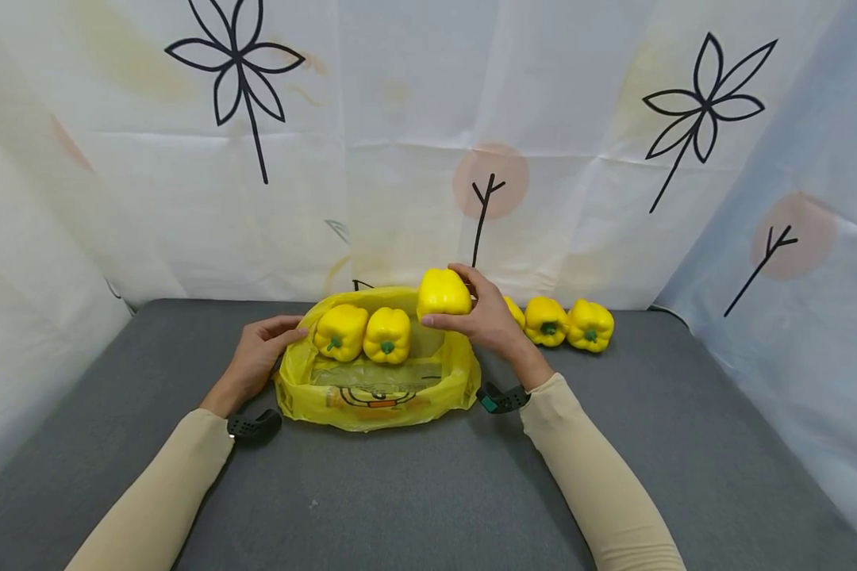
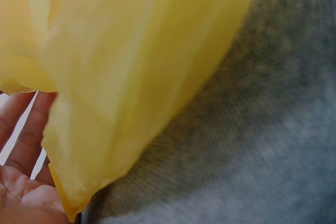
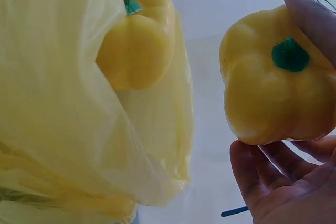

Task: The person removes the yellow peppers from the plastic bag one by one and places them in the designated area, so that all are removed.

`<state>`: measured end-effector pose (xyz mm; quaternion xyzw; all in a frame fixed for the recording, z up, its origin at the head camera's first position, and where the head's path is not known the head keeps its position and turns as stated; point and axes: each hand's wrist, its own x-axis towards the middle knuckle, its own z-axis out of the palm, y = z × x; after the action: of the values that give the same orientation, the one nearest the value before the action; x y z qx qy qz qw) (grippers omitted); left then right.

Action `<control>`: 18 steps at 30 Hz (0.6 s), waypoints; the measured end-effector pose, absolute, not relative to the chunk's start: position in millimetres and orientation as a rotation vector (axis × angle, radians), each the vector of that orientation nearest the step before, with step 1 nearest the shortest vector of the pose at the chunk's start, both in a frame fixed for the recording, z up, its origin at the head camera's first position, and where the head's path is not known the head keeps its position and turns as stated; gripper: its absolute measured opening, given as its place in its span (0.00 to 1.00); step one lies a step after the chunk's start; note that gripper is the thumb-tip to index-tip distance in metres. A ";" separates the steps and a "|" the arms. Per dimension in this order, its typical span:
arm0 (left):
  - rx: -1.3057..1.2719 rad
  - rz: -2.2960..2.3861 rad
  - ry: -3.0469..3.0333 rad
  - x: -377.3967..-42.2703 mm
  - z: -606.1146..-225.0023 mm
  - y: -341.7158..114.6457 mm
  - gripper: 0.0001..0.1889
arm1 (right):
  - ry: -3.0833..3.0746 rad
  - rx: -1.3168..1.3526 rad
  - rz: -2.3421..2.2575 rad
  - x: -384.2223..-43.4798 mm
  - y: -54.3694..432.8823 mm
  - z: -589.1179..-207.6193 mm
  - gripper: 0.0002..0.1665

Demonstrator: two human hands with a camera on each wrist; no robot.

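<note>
A yellow plastic bag [image 1: 371, 404] lies on the table with its mouth spread wide. Inside it sit two yellow bell peppers, a left one [image 1: 341, 333] and a right one [image 1: 387, 335], green stems showing. At the bag's left rim, my left hand [image 1: 255, 357] holds the edge between thumb and fingers; in the left wrist view the plastic hides part of those fingers. My right hand [image 1: 487, 317] grips another yellow bell pepper [image 1: 443, 293] above the bag's right rim. The right wrist view shows this pepper's green stem [image 3: 290, 56] facing the camera, thumb on one side and fingers on the other.
To the right of the bag, more yellow bell peppers stand in a row near the table's back edge: a middle one [image 1: 546, 321], an end one [image 1: 590, 325] and one partly hidden by my right hand. A patterned white curtain [image 1: 400, 214] hangs behind the grey table [image 1: 400, 507].
</note>
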<state>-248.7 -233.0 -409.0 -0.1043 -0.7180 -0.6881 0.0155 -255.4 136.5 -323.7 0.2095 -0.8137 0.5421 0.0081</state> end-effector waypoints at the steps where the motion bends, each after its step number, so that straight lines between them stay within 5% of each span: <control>1: -0.325 -2.136 -2.236 -248.7 -409.2 -233.2 0.20 | -2.542 0.657 1.695 -254.9 136.6 -323.0 0.54; 18: -0.334 -2.147 -2.221 -249.5 -411.2 -234.0 0.19 | -2.548 0.631 1.671 -245.3 146.3 -312.7 0.54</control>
<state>-249.5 -234.0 -411.2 -0.1074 -0.7146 -0.6910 0.0174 -245.3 146.3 -312.7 0.2027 -0.8188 0.5369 0.0148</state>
